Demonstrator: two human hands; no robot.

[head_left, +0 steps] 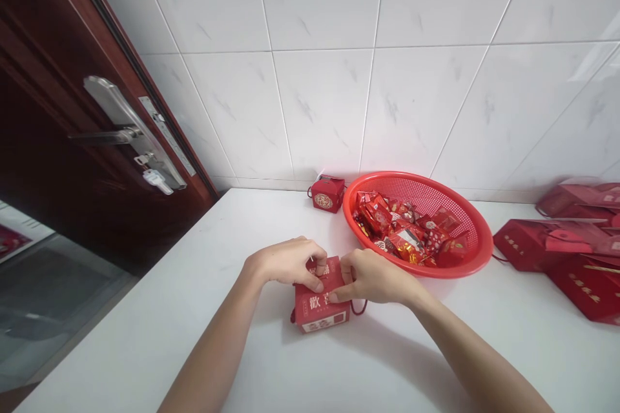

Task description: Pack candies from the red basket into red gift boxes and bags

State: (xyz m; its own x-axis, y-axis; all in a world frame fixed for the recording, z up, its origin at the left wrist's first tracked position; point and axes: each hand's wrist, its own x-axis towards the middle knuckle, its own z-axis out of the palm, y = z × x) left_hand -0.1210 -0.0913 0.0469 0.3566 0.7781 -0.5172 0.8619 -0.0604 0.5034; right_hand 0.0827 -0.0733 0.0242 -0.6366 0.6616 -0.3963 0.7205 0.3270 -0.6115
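A small red gift box (310, 307) with white Chinese characters and a dark red cord stands on the white table in front of me. My left hand (293, 261) is on its top from the left, thumb and fingers bent together at the lid flaps. From the right, my right hand (371, 277) pinches the top edge, its thumb lying on the lid. Both hands cover part of the lid. Just behind the box is a red plastic basket (477, 232) holding several red-wrapped candy packets (407, 239).
Another small red box (328, 195) sits by the tiled wall (320, 97). Several red gift boxes (527, 248) are grouped at the right on the white table (208, 251). A dark red door (62, 77) with a metal handle (111, 135) and keys (157, 181) stands at left.
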